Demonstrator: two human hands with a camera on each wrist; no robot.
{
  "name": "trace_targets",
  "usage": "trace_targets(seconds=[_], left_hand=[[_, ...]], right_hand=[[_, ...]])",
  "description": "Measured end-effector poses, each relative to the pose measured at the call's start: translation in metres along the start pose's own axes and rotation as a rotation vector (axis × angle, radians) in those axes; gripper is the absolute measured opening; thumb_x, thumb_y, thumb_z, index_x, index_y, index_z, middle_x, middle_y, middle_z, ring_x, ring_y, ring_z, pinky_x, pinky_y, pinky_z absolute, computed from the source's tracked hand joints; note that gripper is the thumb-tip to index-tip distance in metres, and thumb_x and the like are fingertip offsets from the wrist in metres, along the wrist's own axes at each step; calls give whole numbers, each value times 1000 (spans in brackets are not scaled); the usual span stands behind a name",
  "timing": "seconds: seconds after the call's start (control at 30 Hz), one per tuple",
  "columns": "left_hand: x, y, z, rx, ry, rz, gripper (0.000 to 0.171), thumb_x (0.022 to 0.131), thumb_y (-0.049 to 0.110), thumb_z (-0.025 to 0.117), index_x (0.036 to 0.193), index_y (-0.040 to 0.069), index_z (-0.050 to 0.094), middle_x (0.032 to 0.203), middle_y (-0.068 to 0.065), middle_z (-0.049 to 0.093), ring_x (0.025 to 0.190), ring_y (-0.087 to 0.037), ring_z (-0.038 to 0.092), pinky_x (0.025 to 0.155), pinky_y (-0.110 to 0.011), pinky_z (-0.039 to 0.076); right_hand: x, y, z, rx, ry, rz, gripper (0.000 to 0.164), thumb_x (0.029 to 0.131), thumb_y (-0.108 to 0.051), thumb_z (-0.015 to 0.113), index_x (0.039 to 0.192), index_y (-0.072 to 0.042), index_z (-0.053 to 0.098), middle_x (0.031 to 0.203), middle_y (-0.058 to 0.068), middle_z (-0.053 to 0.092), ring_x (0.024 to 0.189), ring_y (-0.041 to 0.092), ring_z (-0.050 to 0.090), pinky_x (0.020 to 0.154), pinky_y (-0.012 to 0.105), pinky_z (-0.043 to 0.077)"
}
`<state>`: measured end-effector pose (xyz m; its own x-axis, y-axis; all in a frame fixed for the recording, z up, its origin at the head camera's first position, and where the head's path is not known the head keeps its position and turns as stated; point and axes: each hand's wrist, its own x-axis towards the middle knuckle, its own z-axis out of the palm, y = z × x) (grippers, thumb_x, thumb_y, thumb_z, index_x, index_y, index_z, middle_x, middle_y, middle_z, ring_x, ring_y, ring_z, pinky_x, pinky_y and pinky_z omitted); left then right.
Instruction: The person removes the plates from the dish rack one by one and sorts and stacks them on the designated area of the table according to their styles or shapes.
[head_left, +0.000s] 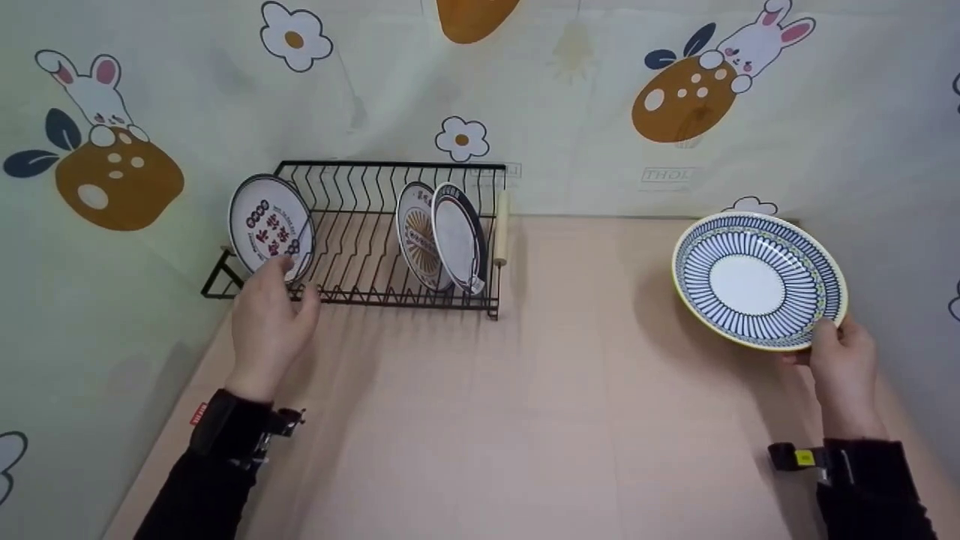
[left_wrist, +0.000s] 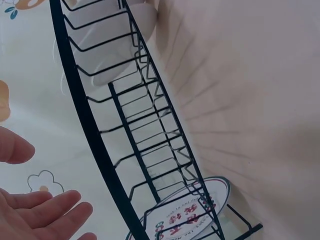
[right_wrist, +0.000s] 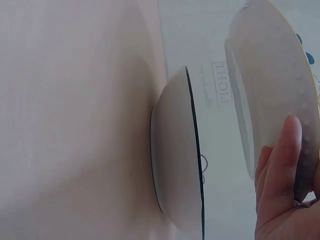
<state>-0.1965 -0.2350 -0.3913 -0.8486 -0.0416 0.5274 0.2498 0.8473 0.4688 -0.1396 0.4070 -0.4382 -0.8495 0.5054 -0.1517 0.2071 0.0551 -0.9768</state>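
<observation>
By its lower right rim, my right hand (head_left: 847,371) grips a blue-and-white patterned plate (head_left: 746,281) with a yellow edge, thumb on top and fingers underneath. The plate is tilted and raised above the table; the right wrist view shows its pale underside (right_wrist: 270,75). My left hand (head_left: 266,330) holds nothing, its fingers spread in front of the left end of a black wire dish rack (head_left: 360,301). A white plate with red lettering (head_left: 259,217) leans there. Toward the right end stand a fan-patterned plate (head_left: 417,244) and a white plate with a dark rim (head_left: 454,238).
Beneath the raised plate, a pale dark-rimmed dish (right_wrist: 177,155) sits on the table, hidden in the head view. A wooden handle (head_left: 502,229) lines the rack's right side. Behind the table (head_left: 480,420) hangs a printed cloth (head_left: 570,135).
</observation>
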Motion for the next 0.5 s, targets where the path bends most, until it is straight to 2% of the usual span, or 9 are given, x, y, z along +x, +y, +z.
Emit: trace_targets(seconds=[0.13, 0.3, 0.5], left_hand=[[4, -2, -5, 8, -8, -36, 44, 93, 10, 62, 128, -14, 50, 125, -33, 56, 114, -48, 53, 100, -60, 40], [6, -6, -9, 26, 11, -53, 44, 93, 11, 62, 128, -14, 50, 123, -34, 57, 110, -49, 55, 96, -62, 41], [8, -11, -12, 35, 33, -65, 46, 93, 11, 62, 128, -15, 49, 123, -35, 56, 109, -51, 54, 93, -63, 42]], right_hand=[[6, 1, -4, -4, 21, 42, 59, 100, -13, 30, 151, 13, 19, 93, 1, 55, 59, 13, 60, 55, 26, 56], [11, 3, -7, -15, 35, 104, 61, 100, -16, 31, 153, 9, 14, 101, 3, 50, 60, 14, 60, 57, 25, 57], [15, 4, -10, -51, 38, 110, 61, 100, -15, 29, 153, 9, 11, 99, 3, 50, 57, 14, 61, 57, 26, 57]])
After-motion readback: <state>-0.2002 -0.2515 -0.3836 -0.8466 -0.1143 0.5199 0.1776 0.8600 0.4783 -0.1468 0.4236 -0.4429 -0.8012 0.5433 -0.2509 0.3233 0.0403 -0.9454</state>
